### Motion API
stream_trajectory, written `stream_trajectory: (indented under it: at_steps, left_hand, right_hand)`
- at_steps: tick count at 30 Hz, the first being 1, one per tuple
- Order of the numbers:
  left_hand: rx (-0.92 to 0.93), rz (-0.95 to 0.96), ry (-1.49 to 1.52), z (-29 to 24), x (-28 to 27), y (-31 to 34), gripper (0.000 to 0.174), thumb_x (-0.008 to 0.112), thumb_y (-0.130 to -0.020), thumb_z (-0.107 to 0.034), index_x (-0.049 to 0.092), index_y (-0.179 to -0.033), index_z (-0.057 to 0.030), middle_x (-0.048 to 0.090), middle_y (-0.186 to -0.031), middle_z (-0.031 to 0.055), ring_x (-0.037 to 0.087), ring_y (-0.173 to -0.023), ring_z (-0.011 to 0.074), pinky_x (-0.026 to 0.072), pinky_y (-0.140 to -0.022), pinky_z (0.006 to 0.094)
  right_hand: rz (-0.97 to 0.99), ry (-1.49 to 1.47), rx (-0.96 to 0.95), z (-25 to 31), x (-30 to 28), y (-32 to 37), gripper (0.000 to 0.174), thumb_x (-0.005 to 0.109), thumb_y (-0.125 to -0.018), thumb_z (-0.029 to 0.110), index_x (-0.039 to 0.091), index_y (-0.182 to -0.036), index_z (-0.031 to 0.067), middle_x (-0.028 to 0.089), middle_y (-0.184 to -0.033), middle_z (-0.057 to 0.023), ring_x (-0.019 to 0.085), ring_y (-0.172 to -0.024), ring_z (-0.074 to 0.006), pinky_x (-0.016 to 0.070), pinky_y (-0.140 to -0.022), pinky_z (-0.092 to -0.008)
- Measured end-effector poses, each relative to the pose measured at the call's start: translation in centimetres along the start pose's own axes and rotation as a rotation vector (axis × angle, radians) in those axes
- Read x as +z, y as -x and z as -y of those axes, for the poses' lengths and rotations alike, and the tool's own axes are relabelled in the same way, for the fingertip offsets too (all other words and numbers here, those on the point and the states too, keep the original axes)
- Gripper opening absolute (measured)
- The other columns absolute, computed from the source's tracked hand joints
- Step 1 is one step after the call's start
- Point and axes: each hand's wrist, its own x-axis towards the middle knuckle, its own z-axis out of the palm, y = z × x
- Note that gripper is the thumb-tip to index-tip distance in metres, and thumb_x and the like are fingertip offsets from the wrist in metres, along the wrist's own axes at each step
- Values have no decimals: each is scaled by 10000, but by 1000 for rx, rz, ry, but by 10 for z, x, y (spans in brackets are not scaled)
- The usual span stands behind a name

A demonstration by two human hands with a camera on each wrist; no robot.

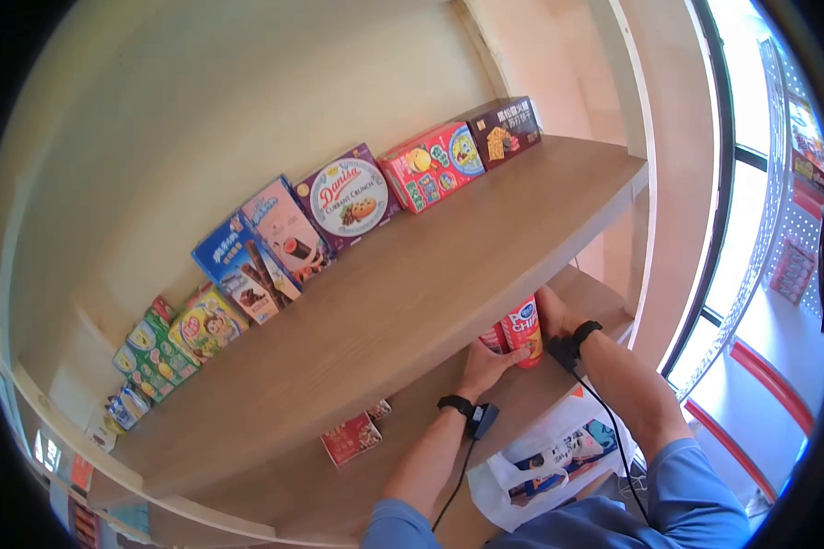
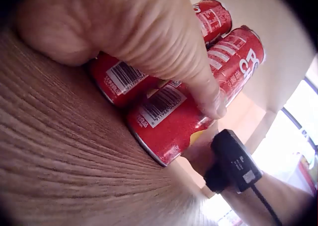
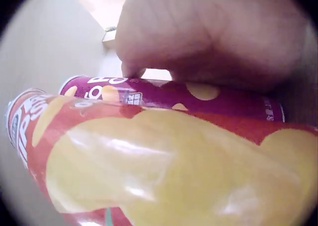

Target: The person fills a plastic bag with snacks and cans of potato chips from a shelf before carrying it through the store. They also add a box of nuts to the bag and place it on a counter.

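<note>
A tall pale shelving unit curved around the scene, with a wide wooden upper shelf (image 1: 412, 274) above a lower shelf (image 1: 522, 403). The step in hand looked like setting or lining up red cylindrical snack canisters near the right-hand end of the lower shelf. The front canister (image 1: 522, 325) stood upright, with another red canister (image 1: 493, 339) beside it. The right wrist view showed a purple cylindrical canister (image 3: 164, 89) next to them. The left hand (image 1: 487, 368) rested its thumb (image 1: 515, 357) stretched across the front canister; its other fingers were mostly hidden, so their spread could not be told. The right hand (image 1: 554, 316) arched over the purple canister, touching it, but how far its fingers were open could not be told. The next move seemed to call for steady pressure, keeping the canisters upright, then a careful release.
</note>
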Motion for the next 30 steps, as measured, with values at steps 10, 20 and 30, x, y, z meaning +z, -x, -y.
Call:
stream_trajectory:
  at_steps: [10,20,30]
  left_hand:
    - [-96,120,50,-41,17,95,1216,988,-646,-239,145,-1494,-18,407,-1484,164,464,-1373,248,404,-1161,426]
    - [-54,360,-38,-46,75,223,1384,1009,-576,-305,93,-1559,27,312,-1557,259,352,-1467,347,320,-1195,470]
    - [-321,495,158,-42,121,273,1458,990,-566,-424,50,-1586,26,248,-1586,254,255,-1503,379,241,-1229,492]
  right_hand:
    - [-104,-15,-28,-30,37,125,756,345,-1049,647,453,-1497,48,519,-1514,-143,540,-1342,-282,400,-1166,-423]
    - [-496,692,-278,-116,37,358,521,614,-1035,299,464,-1490,94,576,-1389,-81,571,-1253,-180,474,-1065,-335]
    - [-712,1152,-31,-163,3,461,500,688,-985,160,498,-1443,96,571,-1375,-65,569,-1232,-173,479,-1045,-334]
